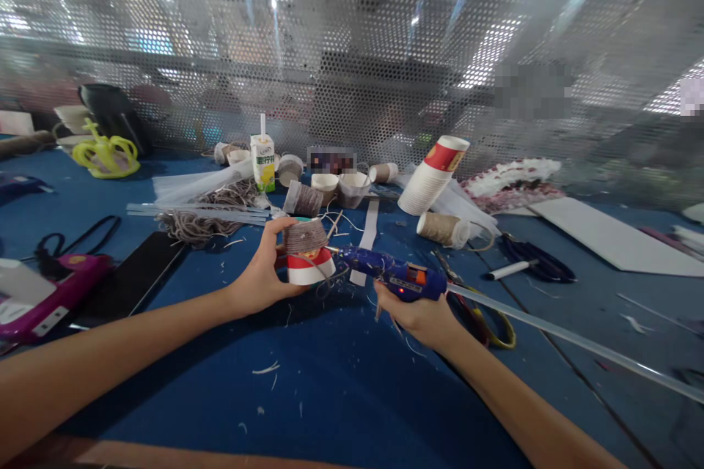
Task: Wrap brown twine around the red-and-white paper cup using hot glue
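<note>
My left hand (270, 264) is wrapped round a red and white paper cup (309, 268), which is partly wound with grey-brown yarn (306, 234). A loose strand of the yarn loops off the cup's right side. In my right hand (413, 314) is a blue hot glue gun (393, 271) with an orange switch and a red light. Its nozzle points left and touches or nearly touches the yarn; I cannot tell which. A long clear glue stick (572, 343) runs out of the gun's back end to the right.
Behind my hands stand a juice carton (263, 163), a tilted stack of paper cups (432, 179) and small yarn-wrapped cups (303, 199). A heap of grey yarn (192, 226) and a black phone (132, 275) lie left. Scissors (498, 330) lie right, and a perforated metal screen (352, 37) rises behind.
</note>
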`<state>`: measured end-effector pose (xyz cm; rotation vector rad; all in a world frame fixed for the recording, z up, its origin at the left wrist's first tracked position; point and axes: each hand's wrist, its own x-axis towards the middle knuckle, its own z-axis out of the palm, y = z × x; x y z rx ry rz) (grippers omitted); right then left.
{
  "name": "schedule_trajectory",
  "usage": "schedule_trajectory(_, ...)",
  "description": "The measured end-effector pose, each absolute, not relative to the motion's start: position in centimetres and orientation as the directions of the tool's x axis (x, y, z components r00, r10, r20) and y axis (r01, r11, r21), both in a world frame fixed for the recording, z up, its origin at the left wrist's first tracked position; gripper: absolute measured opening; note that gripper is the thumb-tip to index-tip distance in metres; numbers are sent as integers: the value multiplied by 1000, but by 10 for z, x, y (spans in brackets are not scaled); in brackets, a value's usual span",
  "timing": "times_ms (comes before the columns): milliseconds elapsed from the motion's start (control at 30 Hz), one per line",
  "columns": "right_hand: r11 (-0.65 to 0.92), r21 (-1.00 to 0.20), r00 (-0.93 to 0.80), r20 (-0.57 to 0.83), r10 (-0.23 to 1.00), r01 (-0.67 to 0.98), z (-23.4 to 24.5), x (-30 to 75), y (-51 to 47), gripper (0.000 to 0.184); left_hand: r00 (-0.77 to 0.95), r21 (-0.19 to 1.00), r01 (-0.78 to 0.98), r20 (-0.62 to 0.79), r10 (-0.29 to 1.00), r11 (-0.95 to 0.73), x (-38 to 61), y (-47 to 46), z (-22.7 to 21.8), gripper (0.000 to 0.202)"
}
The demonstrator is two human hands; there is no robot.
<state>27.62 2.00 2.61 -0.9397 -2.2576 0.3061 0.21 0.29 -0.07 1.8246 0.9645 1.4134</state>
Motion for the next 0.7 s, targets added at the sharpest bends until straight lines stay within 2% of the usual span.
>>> schedule_trajectory(167, 730, -381, -566, 464, 682, 567, 32, 272, 21, 22, 168, 841, 117, 508, 845, -528, 2, 4, -2, 76)
schedule_trajectory(500, 682, -466, -521, 441, 731, 563, 33, 268, 23, 14, 150, 820, 107, 546, 824, -563, 2, 4, -5, 78)
schedule_trajectory(700, 526, -414, -353, 426, 833, 743, 35, 262, 31, 16, 172, 822, 115, 536, 827, -557, 1, 3, -2, 78)
